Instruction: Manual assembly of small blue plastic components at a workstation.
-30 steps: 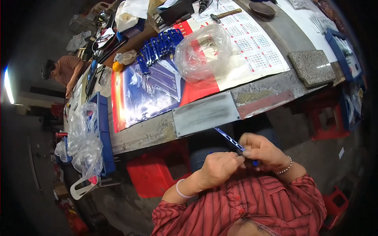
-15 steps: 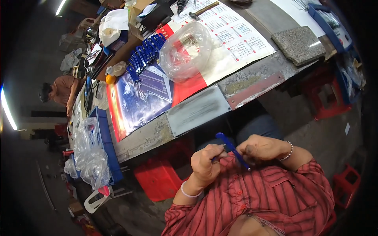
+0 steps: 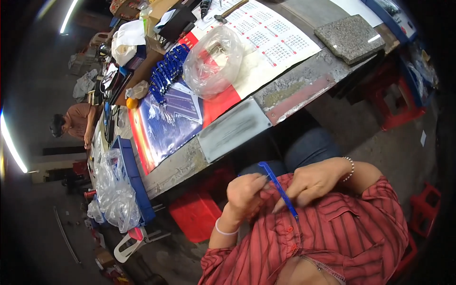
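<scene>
In front of my striped shirt, a slim blue strip (image 3: 281, 191) with a short bent upper end slants between my two hands. My right hand (image 3: 316, 184) is closed, its fingers gripping the lower half of the strip. My left hand (image 3: 243, 191) is closed in a pinch beside the strip's upper half. Its fingertips are smeared, and whatever they hold is hidden. On the table beyond lies a pile of blue pieces (image 3: 167, 71) with metal parts, next to a clear plastic bag (image 3: 213, 64).
A worn metal plate (image 3: 234, 130) lies at the table's near edge. Farther off are a stone slab (image 3: 350, 39), a hammer (image 3: 230, 11) and a calendar sheet (image 3: 270, 35). A blue bin (image 3: 131, 175) stands left, red stools (image 3: 194, 213) below. Another person (image 3: 76, 122) works far left.
My right hand has turned over, its fingers now pointing down along the strip. The strip's lower end has shifted slightly down. My left hand has moved slightly left, its fingertips blurred.
</scene>
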A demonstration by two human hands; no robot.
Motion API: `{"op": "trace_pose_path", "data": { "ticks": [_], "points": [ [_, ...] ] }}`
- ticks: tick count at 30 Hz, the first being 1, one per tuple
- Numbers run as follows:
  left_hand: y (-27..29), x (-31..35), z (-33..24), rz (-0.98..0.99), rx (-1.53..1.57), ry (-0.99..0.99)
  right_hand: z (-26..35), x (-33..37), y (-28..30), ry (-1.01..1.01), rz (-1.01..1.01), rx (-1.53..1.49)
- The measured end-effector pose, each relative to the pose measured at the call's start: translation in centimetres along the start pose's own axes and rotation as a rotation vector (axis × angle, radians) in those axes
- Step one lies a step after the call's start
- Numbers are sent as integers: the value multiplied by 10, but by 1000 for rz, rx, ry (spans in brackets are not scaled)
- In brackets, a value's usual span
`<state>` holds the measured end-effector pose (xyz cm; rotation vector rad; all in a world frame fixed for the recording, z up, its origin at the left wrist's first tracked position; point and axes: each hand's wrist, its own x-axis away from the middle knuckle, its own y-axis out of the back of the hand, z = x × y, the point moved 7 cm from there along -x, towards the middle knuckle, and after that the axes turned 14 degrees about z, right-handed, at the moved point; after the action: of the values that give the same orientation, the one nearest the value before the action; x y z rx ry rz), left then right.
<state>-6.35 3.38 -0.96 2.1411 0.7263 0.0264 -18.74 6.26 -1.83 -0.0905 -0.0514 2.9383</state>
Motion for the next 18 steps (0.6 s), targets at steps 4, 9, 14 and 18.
{"op": "trace_pose_path", "data": {
  "ticks": [4,9,14,18],
  "points": [
    [-33,7,-12,162,-173,-210,21,22,50,-29,-451,261],
    [10,-3,-22,-154,-119,-126,-41,-2,15,-157,-106,166],
    [-11,-5,-4,63,-318,-179,13,19,49,85,-293,106],
    [-3,-9,-13,148,-201,-259,-31,5,65,-95,-485,309]
  ]
}}
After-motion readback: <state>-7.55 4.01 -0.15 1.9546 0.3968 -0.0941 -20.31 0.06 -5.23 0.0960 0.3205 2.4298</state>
